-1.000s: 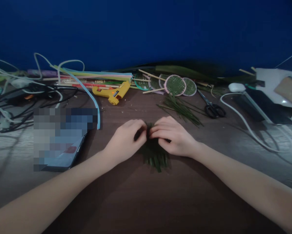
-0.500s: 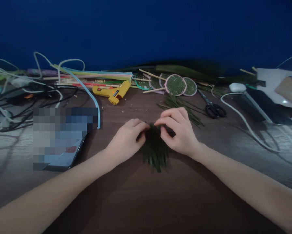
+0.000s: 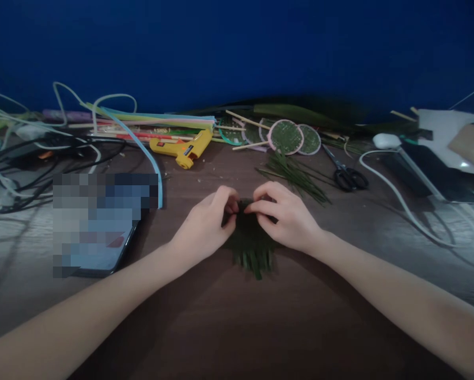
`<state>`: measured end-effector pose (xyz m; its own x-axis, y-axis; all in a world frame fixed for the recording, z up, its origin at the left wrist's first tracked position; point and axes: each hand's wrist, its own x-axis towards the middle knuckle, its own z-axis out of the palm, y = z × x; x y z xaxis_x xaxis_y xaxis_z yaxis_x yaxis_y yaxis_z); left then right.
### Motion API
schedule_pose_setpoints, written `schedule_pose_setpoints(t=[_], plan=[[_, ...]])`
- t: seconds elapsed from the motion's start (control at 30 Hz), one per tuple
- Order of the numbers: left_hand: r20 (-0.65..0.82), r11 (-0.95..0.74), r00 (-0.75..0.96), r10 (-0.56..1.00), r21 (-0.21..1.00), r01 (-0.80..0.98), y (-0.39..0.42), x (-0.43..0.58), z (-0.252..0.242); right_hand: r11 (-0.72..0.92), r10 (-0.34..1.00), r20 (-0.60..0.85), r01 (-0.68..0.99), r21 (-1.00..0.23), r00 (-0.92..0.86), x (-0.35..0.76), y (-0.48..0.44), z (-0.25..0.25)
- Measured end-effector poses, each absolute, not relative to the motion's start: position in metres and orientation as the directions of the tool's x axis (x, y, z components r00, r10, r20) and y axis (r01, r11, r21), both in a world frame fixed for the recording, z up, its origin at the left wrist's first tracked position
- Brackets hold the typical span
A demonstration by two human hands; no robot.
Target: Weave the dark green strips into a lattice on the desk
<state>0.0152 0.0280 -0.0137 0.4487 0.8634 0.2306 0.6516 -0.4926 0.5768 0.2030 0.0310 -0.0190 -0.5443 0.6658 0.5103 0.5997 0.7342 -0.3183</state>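
On the brown table lies a dark green piece of leaf strips (image 3: 253, 237), seemingly woven, with loose strip ends fanned toward me. At its far left corner my left hand (image 3: 209, 219) is closed, thumb and fingers curled in a pinch on the edge. My right hand (image 3: 286, 216) is bent over the far right part, its fingertips pressed on the strips close to the left fingers. The exact spot they grip is dark and partly hidden. Beyond the right hand rests a loose bunch of thin green leaf strips (image 3: 298, 177).
A yellow glue gun (image 3: 187, 150), round green fans with pale rims (image 3: 285, 137) and black-handled scissors (image 3: 350, 178) lie at the back. A phone or tablet (image 3: 102, 227) with a blurred screen leans at left, near tangled cables (image 3: 43, 153). Another dark device (image 3: 438, 174) stands at right.
My right hand has shifted slightly left and down, its fingertips now nearer the left ones. The left index finger has risen and bent more. The leaf piece stays in place.
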Motion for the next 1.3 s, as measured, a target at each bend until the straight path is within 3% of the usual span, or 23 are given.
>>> schedule_pose_setpoints(t=[0.13,0.43,0.67,0.93,1.3], plan=[[0.25,-0.504,0.447,0.859,0.566,0.652,0.028,0.014,-0.015,0.748,0.641,0.525,0.61,-0.261,-0.56,0.203,0.032,-0.02],[0.3,-0.596,0.519,0.8,0.495,0.633,0.029,0.013,-0.014,0.762,0.628,0.542,0.582,-0.283,-0.558,0.202,0.034,-0.021],[0.315,-0.625,0.54,0.78,0.414,0.662,0.029,0.012,-0.015,0.701,0.688,0.508,0.656,-0.281,-0.518,0.203,0.031,-0.021],[0.328,-0.684,0.604,0.726,0.252,0.685,0.028,0.012,-0.015,0.652,0.742,0.538,0.617,-0.441,-0.401,0.204,0.031,-0.019],[0.275,-0.65,0.589,0.76,0.337,0.682,0.029,0.013,-0.009,0.681,0.732,0.599,0.368,-0.633,-0.323,0.197,0.03,-0.005]])
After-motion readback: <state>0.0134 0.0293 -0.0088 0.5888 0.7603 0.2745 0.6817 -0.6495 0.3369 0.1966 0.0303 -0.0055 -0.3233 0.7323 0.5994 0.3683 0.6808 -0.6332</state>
